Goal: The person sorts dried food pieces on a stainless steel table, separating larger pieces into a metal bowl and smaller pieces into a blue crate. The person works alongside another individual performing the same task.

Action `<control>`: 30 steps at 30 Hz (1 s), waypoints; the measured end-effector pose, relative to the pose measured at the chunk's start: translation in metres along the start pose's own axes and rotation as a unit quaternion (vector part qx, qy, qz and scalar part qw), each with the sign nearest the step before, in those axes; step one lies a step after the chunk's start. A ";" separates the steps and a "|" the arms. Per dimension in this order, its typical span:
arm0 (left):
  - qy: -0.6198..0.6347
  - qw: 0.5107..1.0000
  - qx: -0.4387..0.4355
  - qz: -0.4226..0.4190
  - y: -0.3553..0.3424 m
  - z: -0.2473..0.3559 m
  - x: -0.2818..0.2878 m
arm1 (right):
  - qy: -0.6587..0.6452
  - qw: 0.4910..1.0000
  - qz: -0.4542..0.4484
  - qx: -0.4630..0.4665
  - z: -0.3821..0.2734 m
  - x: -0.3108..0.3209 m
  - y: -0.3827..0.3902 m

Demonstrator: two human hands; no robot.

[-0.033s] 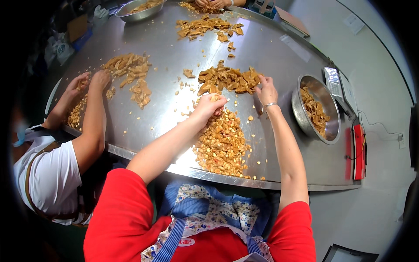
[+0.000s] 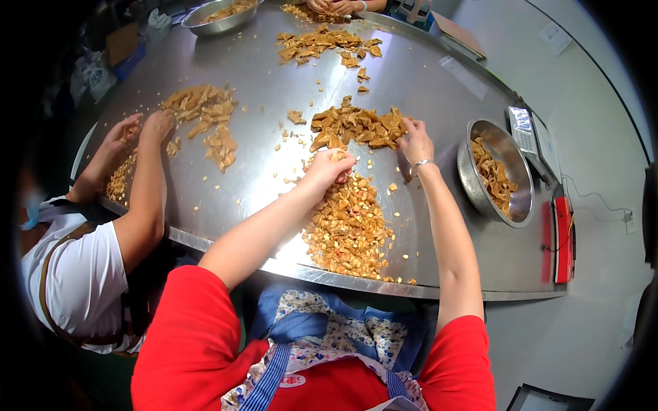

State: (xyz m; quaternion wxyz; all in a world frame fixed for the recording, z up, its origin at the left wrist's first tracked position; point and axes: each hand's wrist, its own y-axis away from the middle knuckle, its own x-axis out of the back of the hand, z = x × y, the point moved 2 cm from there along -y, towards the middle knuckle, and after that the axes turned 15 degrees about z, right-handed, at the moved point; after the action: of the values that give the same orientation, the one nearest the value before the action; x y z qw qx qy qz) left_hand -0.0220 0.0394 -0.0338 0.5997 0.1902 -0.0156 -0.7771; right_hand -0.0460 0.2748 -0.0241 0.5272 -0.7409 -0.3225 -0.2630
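Observation:
My left hand (image 2: 329,170) is closed in a fist, with a pale yellow piece (image 2: 338,156) showing at its top. It hovers at the far end of a heap of pale yellow, nut-like bits (image 2: 349,229), which spreads toward the table's near edge. Just beyond lies a pile of brown, flat, flaky pieces (image 2: 356,123). At that pile's right end my right hand (image 2: 417,144), wearing a silver bracelet, has its fingers bent round a brown piece at the edge. Its fingertips are partly hidden.
The steel table (image 2: 432,226) carries a metal bowl (image 2: 469,171) of brown pieces at right, beside a scale (image 2: 523,129) and a red device (image 2: 563,240). Left, a co-worker's hands (image 2: 159,125) work by another pile (image 2: 202,106). Another person's hands (image 2: 332,7) and a second bowl (image 2: 212,26) are at the back.
My right hand has shifted very slightly left along the brown pile's edge. My left hand is nearly unmoved, and the piles look almost the same.

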 end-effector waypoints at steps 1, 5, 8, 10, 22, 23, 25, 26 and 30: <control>-0.017 1.000 -0.007 0.000 0.000 0.001 -0.002 | 0.016 0.999 -0.022 0.022 0.004 -0.003 -0.004; -0.093 0.994 -0.047 0.012 0.005 0.008 -0.002 | -0.005 0.999 -0.018 0.026 0.004 -0.007 -0.010; -0.091 0.990 -0.099 0.035 0.002 0.004 0.001 | -0.100 0.995 0.008 -0.026 -0.026 0.007 0.005; -0.086 0.990 -0.098 0.047 0.004 0.004 0.000 | -0.170 0.985 0.005 -0.036 -0.052 0.021 0.026; -0.047 0.997 -0.049 -0.025 0.006 0.008 -0.003 | -0.326 0.945 0.024 -0.013 -0.097 0.047 0.071; -0.074 0.996 -0.052 -0.027 0.002 0.009 -0.003 | -0.328 0.944 0.034 -0.010 -0.096 0.048 0.067; -0.100 0.993 -0.052 -0.022 0.004 0.005 -0.002 | -0.313 0.949 0.036 -0.017 -0.092 0.044 0.069; -0.100 0.993 -0.055 -0.017 0.004 0.003 -0.004 | -0.306 0.951 0.036 -0.020 -0.090 0.043 0.070; 0.002 1.000 0.002 0.009 0.002 0.001 -0.008 | -0.363 0.910 0.090 -0.179 -0.072 0.038 0.066</control>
State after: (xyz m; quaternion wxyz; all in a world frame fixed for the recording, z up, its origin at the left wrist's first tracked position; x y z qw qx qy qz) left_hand -0.0183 0.0464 -0.0303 0.6061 0.1928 -0.0173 -0.7715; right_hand 0.0247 0.1983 -0.0147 0.2539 -0.8928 -0.3715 0.0195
